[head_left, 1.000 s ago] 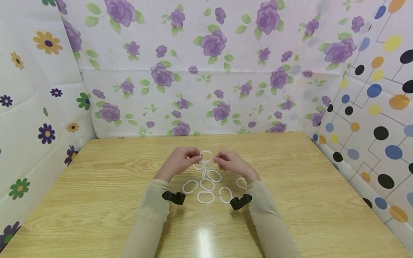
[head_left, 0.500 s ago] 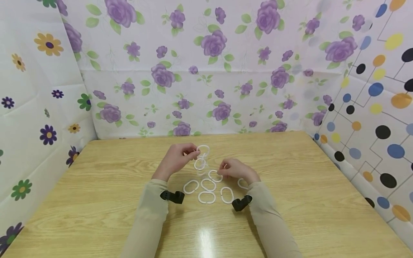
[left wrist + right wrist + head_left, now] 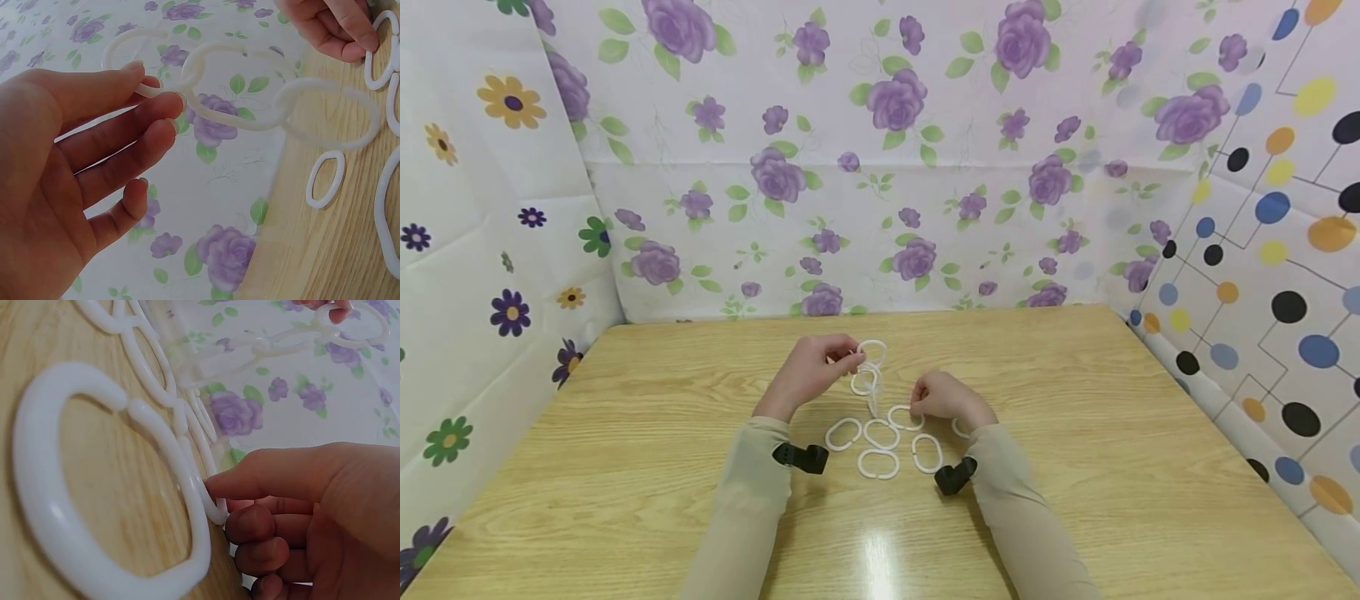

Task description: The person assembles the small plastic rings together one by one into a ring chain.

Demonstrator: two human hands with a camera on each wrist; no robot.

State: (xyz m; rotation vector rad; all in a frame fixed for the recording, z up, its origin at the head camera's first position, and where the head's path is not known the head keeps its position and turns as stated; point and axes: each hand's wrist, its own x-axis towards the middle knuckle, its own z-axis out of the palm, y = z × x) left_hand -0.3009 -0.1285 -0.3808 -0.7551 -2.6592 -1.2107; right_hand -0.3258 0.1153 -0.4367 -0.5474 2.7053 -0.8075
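Observation:
My left hand (image 3: pixel 812 367) pinches the top link of a short chain of white plastic links, thumb against index finger. In the left wrist view the chain's middle link (image 3: pixel 228 120) hooks through its neighbours, and the lowest link (image 3: pixel 375 119) hangs over the table's far edge in that view. Lower and to the right, my right hand (image 3: pixel 946 397) pinches the edge of a loose white link (image 3: pixel 892 423) on the table. Its other fingers curl beneath, in the right wrist view. Near that hand lies another link (image 3: pixel 44 469) with a small gap in its side.
Several loose white links lie in front of the hands, among them one at the bottom (image 3: pixel 878 452) and one at the right (image 3: pixel 941 454). Another is partly hidden by the right wrist. The wooden table (image 3: pixel 625 467) meets patterned cloth walls (image 3: pixel 865 217).
My left hand has shifted slightly left with the chain. My right hand has left the chain, come down to the loose link and pinched it; that link has slid slightly right.

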